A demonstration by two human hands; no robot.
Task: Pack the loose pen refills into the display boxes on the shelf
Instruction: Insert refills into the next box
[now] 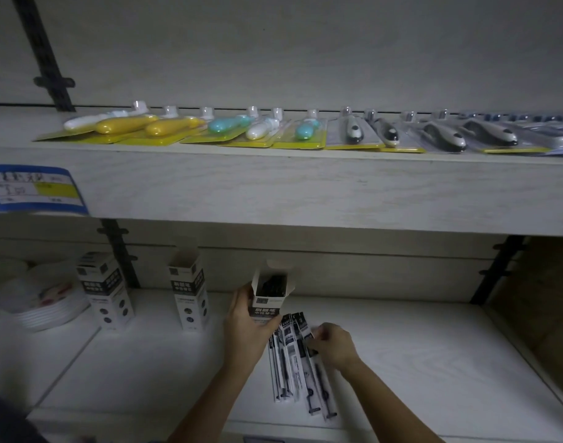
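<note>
On the lower white shelf (417, 362), my left hand (246, 318) grips an open black-and-white display box (269, 294) that stands upright, with dark refills showing inside its top. Just right of it lies a fanned pile of several loose pen refills (297, 362) in clear sleeves. My right hand (332, 343) rests on the pile's right side, fingers curled and pinching the upper end of one refill. Two more display boxes stand to the left: one (105, 290) with its top closed, the other (189, 289) with its top open.
A stack of white plates (47, 302) sits at the far left of the lower shelf. The upper shelf (273, 187) overhangs, carrying carded packs (241, 129) in yellow, teal, white and grey. A blue price label (34, 188) hangs on its front edge. Black brackets (122, 251) stand behind.
</note>
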